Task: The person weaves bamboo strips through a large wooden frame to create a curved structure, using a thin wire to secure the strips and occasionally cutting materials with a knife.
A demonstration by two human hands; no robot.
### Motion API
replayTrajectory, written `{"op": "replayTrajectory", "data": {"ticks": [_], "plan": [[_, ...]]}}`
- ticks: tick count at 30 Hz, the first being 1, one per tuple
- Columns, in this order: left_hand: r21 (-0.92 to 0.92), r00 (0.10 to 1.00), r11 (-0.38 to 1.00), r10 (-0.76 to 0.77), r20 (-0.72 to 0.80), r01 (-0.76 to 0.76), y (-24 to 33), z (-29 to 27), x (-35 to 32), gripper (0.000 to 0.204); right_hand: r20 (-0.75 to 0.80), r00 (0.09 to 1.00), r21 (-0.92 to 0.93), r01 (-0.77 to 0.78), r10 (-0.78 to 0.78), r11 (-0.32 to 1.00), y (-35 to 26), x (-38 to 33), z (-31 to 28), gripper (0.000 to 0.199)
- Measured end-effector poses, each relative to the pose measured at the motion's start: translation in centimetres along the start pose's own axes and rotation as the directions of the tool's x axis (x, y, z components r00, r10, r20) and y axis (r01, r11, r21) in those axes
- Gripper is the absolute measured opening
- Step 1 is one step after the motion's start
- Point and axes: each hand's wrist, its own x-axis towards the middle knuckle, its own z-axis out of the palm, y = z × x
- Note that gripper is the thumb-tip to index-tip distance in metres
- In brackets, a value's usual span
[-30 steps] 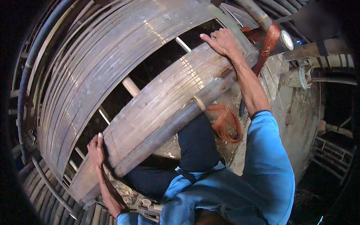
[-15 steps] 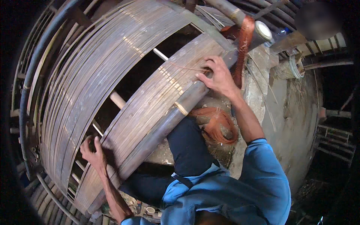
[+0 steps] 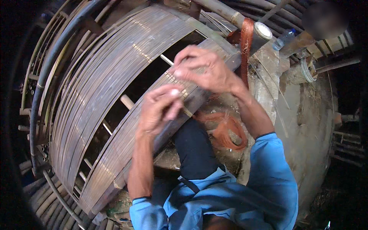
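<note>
"What's lying nearest?"

"A dark-trousered leg [image 3: 193, 151] is bending toward the slats, with a coil of orange fibre [image 3: 221, 134] lying just to its right."

"And the work?"

"The near slatted panel [image 3: 119, 149] is slanting from near left to far right. The left hand [image 3: 159, 109] is hovering over its middle, fingers bending; the right hand [image 3: 205, 69] is curling just beyond, rightward."

"Are they pinching anything?"

"I can't tell; both are blurring, and no strand is showing clearly."

"How should one be working there?"

"I'd be keeping both hands low and moving evenly; a hard jerk could be disturbing the pale woven band [image 3: 168, 79] beneath."

"Farther off?"

"Pale crossbars [image 3: 127, 102] are bridging a gap to the far slatted panel [image 3: 107, 57], while an orange hank [image 3: 246, 40] is hanging far right."
</note>
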Motion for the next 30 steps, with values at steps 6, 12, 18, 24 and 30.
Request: {"op": "replayTrajectory", "data": {"ticks": [6, 12, 18, 24, 30], "plan": [[0.43, 0.731, 0.867, 0.121, -0.672, 0.251, 2.6, -11.4, -4.0, 0.023, 0.041, 0.982, -0.464, -0.145, 0.185, 0.874, 6.3, 1.1, -4.6, 0.036], [0.905, 0.801, 0.092, 0.435, -0.412, 0.416, -1.0, -13.6, 4.5, 0.026, 0.205, 0.919, -0.525, -0.186, 0.336, 0.831, 13.7, 4.2, -0.5, 0.045], [0.836, 0.812, 0.356, 0.266, -0.519, 0.418, -4.4, -11.6, 18.9, 0.032, 0.317, 0.768, -0.562, -0.321, 0.557, 0.762, 17.1, 6.6, 3.6, 0.048], [0.37, 0.872, 0.905, -0.001, -0.489, 0.209, -5.4, -11.3, 21.0, 0.023, 0.344, 0.71, -0.67, -0.273, 0.615, 0.691, 19.0, 6.9, 4.2, 0.034], [0.974, 0.747, 0.223, 0.643, -0.169, 0.028, -2.8, -5.3, 13.7, 0.064, -0.023, 0.991, -0.441, -0.128, 0.131, 0.888, 13.9, 1.3, 3.2, 0.022]]}}
